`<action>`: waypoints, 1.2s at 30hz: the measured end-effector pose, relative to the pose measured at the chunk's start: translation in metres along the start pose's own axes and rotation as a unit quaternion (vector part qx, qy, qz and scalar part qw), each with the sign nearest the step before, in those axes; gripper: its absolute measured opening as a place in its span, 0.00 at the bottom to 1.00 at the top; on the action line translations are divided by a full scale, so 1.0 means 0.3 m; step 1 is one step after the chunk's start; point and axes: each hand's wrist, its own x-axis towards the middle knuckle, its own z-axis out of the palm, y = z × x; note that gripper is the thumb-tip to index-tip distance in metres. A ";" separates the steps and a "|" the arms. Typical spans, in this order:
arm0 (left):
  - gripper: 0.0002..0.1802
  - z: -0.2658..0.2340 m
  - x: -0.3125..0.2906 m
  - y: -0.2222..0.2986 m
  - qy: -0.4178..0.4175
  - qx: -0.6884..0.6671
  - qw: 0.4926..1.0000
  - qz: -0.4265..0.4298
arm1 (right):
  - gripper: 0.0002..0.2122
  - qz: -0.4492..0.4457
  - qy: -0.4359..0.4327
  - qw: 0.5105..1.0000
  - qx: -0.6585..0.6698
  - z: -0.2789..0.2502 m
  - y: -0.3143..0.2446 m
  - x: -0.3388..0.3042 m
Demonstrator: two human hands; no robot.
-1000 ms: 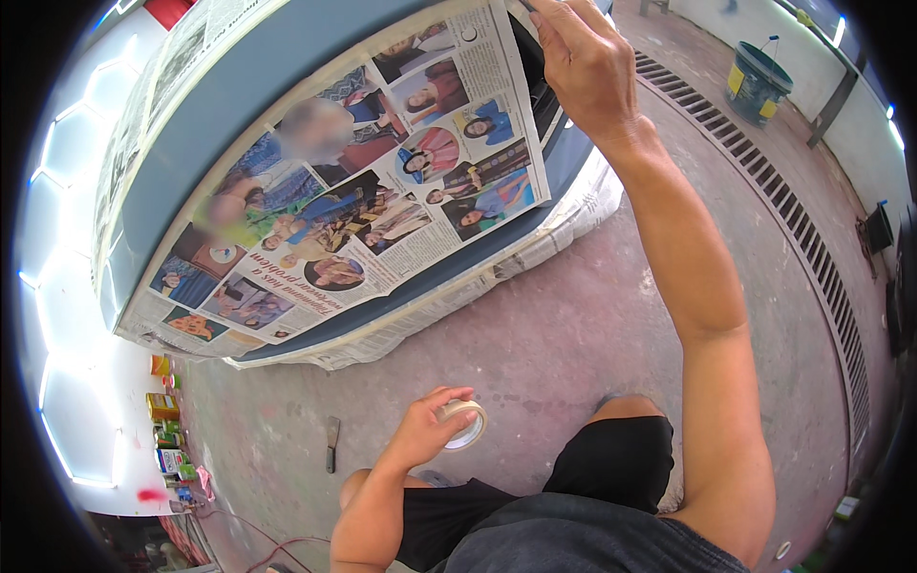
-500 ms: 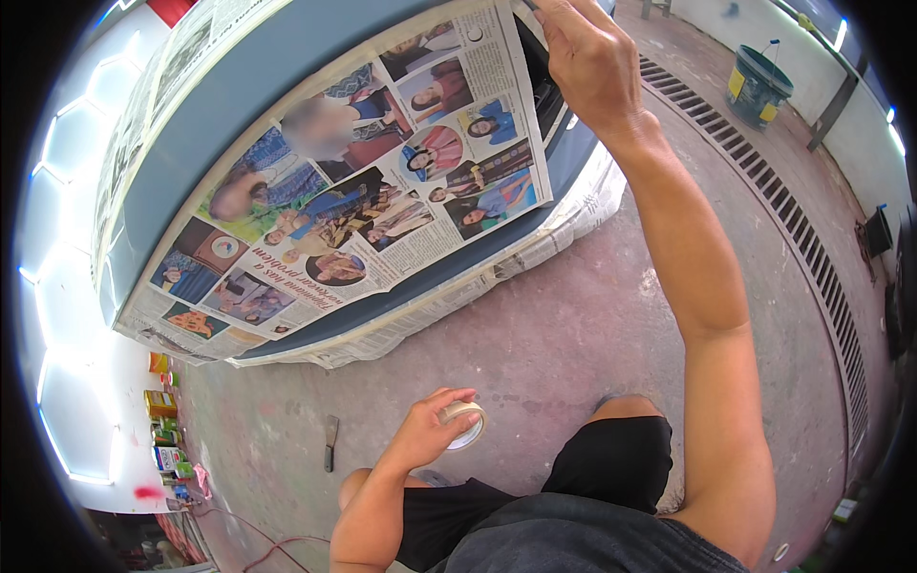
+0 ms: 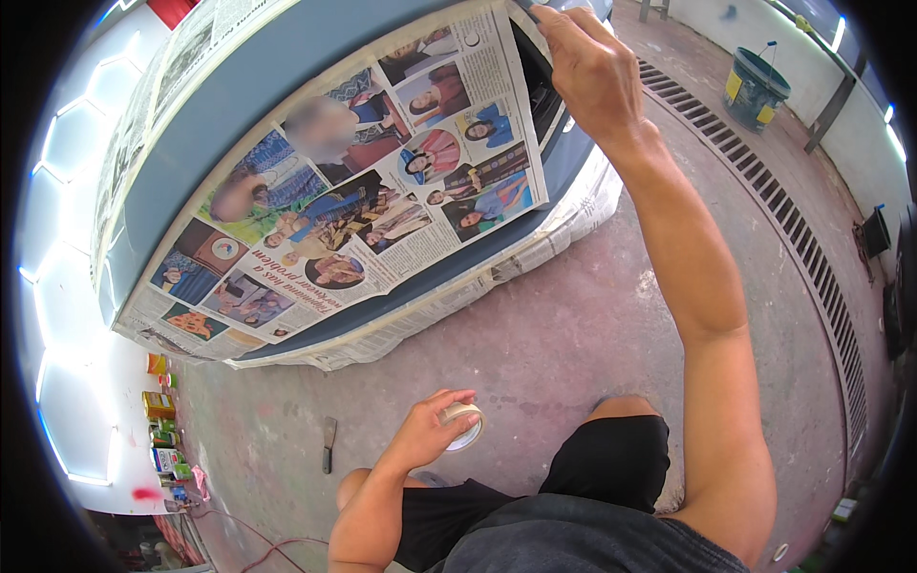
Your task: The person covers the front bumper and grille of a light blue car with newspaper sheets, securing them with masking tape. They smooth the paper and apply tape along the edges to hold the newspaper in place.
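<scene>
My left hand is closed around a roll of pale masking tape, low in front of my lap. Reaching far up, my right hand has its fingers bent and pressed together beside the top right corner of a newspaper sheet. What lies under those fingertips is too small to make out. The sheet covers the middle of a blue-grey car body part, and masking tape runs along its upper edge. Its right edge hangs apart from the part, beside a dark opening. More newspaper wraps the lower edge.
A putty knife lies on the concrete floor to the left. Several paint cans line the left wall, with a red hose nearby. At the right are a floor drain grate and a dark bucket.
My right hand has come slightly down. The newspaper's right edge has shifted a little left, so the dark opening shows wider. My left hand stays put with the tape roll.
</scene>
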 end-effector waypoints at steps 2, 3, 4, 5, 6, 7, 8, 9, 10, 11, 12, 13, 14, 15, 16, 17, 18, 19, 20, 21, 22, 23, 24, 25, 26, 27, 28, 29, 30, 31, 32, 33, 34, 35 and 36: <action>0.25 -0.002 -0.004 0.000 0.001 0.002 1.000 0.001 | 0.10 -0.002 0.012 1.000 0.014 0.005 -0.018 -0.005; 0.25 -0.002 -0.005 0.000 0.002 0.003 1.000 0.002 | 0.10 0.002 0.014 1.000 0.018 0.007 -0.022 -0.004; 0.26 -0.001 -0.005 -0.001 0.001 0.004 1.000 0.004 | 0.10 0.007 0.017 1.000 0.021 0.008 -0.024 -0.001; 0.26 -0.001 -0.005 -0.003 0.001 0.005 1.000 0.006 | 0.10 0.012 0.019 0.999 0.024 0.008 -0.027 0.002; 0.26 -0.003 -0.008 -0.007 0.003 0.006 1.000 0.006 | 0.10 0.013 0.012 0.999 0.048 -0.003 -0.044 0.011; 0.26 -0.005 -0.009 -0.011 0.004 0.006 1.000 0.007 | 0.10 0.013 0.004 0.997 0.071 -0.032 -0.067 0.026; 0.26 -0.006 -0.011 -0.017 0.005 0.006 1.000 0.007 | 0.10 0.014 -0.004 0.996 0.093 -0.045 -0.081 0.034; 0.26 -0.005 -0.009 -0.019 0.004 0.006 1.000 0.009 | 0.10 0.012 -0.001 0.996 0.088 -0.046 -0.079 0.036; 0.26 -0.005 -0.008 -0.017 0.003 0.007 1.000 0.009 | 0.10 0.010 0.002 0.997 0.083 -0.045 -0.076 0.038; 0.26 -0.005 -0.006 -0.015 0.002 0.008 1.000 0.009 | 0.10 0.009 0.004 0.997 0.078 -0.043 -0.073 0.041; 0.26 -0.006 -0.005 -0.013 0.000 0.008 1.000 0.009 | 0.10 0.007 0.006 0.997 0.081 -0.042 -0.070 0.044; 0.26 -0.006 -0.004 -0.009 0.000 0.009 1.000 0.012 | 0.10 0.005 0.008 0.996 0.083 -0.040 -0.066 0.047; 0.26 -0.006 -0.003 -0.005 -0.001 0.011 1.000 0.015 | 0.09 0.003 0.010 0.996 0.086 -0.040 -0.064 0.051; 0.26 -0.006 -0.003 -0.005 0.000 0.012 1.000 0.016 | 0.09 0.004 0.009 0.996 0.087 -0.038 -0.068 0.053; 0.26 -0.006 -0.003 -0.008 -0.001 0.011 1.000 0.015 | 0.09 0.005 0.008 0.996 0.088 -0.037 -0.074 0.057; 0.27 -0.007 -0.003 -0.013 -0.002 0.010 1.000 0.015 | 0.09 0.006 0.007 0.996 0.089 -0.034 -0.078 0.059; 0.27 -0.006 -0.003 -0.016 -0.003 0.009 1.000 0.016 | 0.09 0.004 0.006 0.996 0.086 -0.034 -0.078 0.061; 0.27 -0.006 -0.003 -0.017 -0.004 0.010 1.000 0.016 | 0.08 0.001 0.004 0.996 0.084 -0.034 -0.078 0.061; 0.27 -0.006 -0.002 -0.018 -0.005 0.010 1.000 0.017 | 0.08 -0.001 0.002 0.997 0.082 -0.033 -0.077 0.062; 0.27 -0.006 0.003 -0.014 -0.009 0.012 1.000 0.021 | 0.09 0.010 -0.007 0.999 0.041 -0.030 -0.059 0.050; 0.27 -0.007 0.005 -0.010 -0.008 0.014 1.000 0.024 | 0.09 0.020 -0.015 1.000 0.002 -0.013 -0.039 0.027; 0.27 -0.009 0.004 -0.007 -0.008 0.017 0.999 0.027 | 0.10 0.030 -0.023 0.999 -0.036 0.002 -0.020 0.009; 0.27 -0.010 -0.001 -0.009 -0.008 0.019 0.999 0.026 | 0.09 0.029 -0.016 0.999 -0.034 0.008 -0.020 0.002; 0.27 -0.010 -0.004 -0.012 -0.007 0.018 1.000 0.024 | 0.09 0.027 -0.010 0.999 -0.032 0.013 -0.021 -0.003; 0.27 -0.008 -0.005 -0.015 -0.007 0.018 1.000 0.021 | 0.09 0.026 -0.003 0.999 -0.030 0.016 -0.023 -0.005; 0.27 -0.007 -0.005 -0.016 -0.006 0.017 1.000 0.019 | 0.09 0.026 -0.003 0.999 -0.027 0.015 -0.024 -0.005; 0.27 -0.008 -0.005 -0.013 -0.008 0.020 1.000 0.020 | 0.09 0.027 -0.002 0.999 -0.025 0.013 -0.025 -0.004; 0.27 -0.009 -0.007 -0.007 -0.009 0.024 0.999 0.021 | 0.09 0.028 -0.001 0.999 -0.022 0.011 -0.026 -0.002; 0.27 -0.010 -0.008 -0.004 -0.010 0.028 0.999 0.022 | 0.09 0.024 0.009 1.000 -0.017 0.010 -0.029 -0.002; 0.27 -0.010 -0.008 -0.004 -0.010 0.030 0.999 0.025 | 0.09 0.020 0.018 1.000 -0.012 0.008 -0.033 -0.002; 0.27 -0.010 -0.008 -0.004 -0.010 0.031 0.999 0.027 | 0.09 0.016 0.027 0.999 -0.007 0.003 -0.037 -0.002; 0.28 -0.009 -0.006 -0.003 -0.012 0.032 0.999 0.031 | 0.09 0.015 0.020 1.000 0.007 -0.022 -0.050 0.013; 0.28 -0.008 -0.009 -0.010 -0.011 0.031 0.999 0.031 | 0.09 0.015 0.012 1.000 0.024 -0.048 -0.080 0.032; 0.28 -0.008 -0.011 -0.019 -0.010 0.031 0.999 0.031 | 0.08 0.016 0.004 0.999 0.042 -0.058 -0.098 0.040; 0.28 -0.008 -0.009 -0.020 -0.011 0.031 0.999 0.035 | 0.08 0.014 0.004 0.999 0.039 -0.059 -0.098 0.044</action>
